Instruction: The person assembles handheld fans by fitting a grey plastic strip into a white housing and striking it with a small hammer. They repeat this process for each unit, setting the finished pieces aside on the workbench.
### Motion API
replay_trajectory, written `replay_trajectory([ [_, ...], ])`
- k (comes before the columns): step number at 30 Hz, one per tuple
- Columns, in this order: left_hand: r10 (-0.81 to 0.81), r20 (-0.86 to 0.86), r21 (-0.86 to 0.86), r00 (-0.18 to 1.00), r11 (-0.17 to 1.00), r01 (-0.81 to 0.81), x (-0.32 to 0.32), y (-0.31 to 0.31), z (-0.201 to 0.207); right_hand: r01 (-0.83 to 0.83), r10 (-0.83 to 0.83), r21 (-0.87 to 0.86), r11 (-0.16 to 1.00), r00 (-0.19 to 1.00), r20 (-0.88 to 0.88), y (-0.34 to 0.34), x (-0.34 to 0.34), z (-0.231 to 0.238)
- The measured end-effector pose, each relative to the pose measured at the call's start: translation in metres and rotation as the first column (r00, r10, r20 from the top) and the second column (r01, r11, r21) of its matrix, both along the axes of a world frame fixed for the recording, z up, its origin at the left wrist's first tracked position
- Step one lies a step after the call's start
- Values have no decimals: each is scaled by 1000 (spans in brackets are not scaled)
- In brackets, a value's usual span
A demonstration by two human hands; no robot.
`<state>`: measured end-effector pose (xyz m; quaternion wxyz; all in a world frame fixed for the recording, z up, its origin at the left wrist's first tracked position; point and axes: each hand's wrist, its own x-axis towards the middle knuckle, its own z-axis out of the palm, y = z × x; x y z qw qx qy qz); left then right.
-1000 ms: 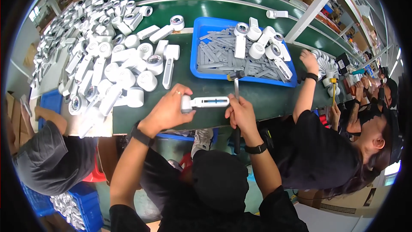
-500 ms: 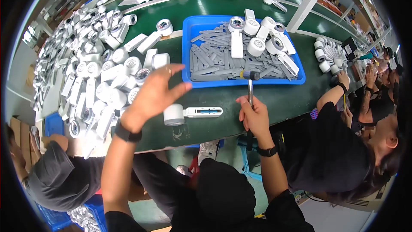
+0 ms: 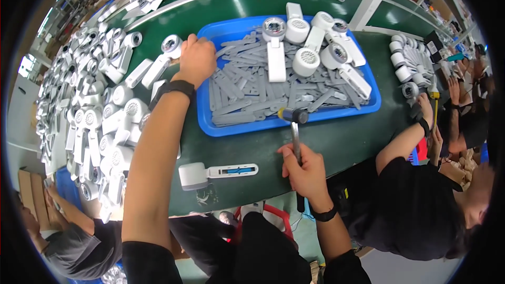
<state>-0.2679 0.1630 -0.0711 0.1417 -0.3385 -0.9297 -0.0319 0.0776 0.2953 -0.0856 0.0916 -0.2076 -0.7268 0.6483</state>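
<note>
My left hand [image 3: 198,60] is at the left rim of the blue tray [image 3: 286,124], knuckles up and fingers curled. It is right beside the head of a white handheld fan [image 3: 171,45]; its fingertips are hidden, so what they grip does not show. My right hand [image 3: 306,171] is closed around a hammer [image 3: 295,135], whose black and yellow head is up by the tray's front rim. On the green table before me lies a white fan [image 3: 193,174], its handle open along one side with a blue part inside.
Grey strips [image 3: 247,92] fill the tray, with several white fans [image 3: 276,60] on top. A big heap of fans [image 3: 92,118] covers the left side. To the right, a co-worker's hand [image 3: 426,110] is beside another row of fans [image 3: 402,66]. A white post [image 3: 371,2] stands behind.
My left hand has moved forward from above the near table to the tray's left rim, and its spread fingers have curled. My right hand still holds the hammer. The view has shifted.
</note>
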Motion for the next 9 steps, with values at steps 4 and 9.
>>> replay_trajectory([
  [4, 28, 35, 76, 999, 997, -30, 1, 3, 1, 2, -2, -8, 1000, 1000, -10, 3, 0, -2],
  [9, 206, 397, 197, 895, 933, -302, 17, 3, 42, -3, 3, -11, 1000, 1000, -18, 3, 3, -5],
])
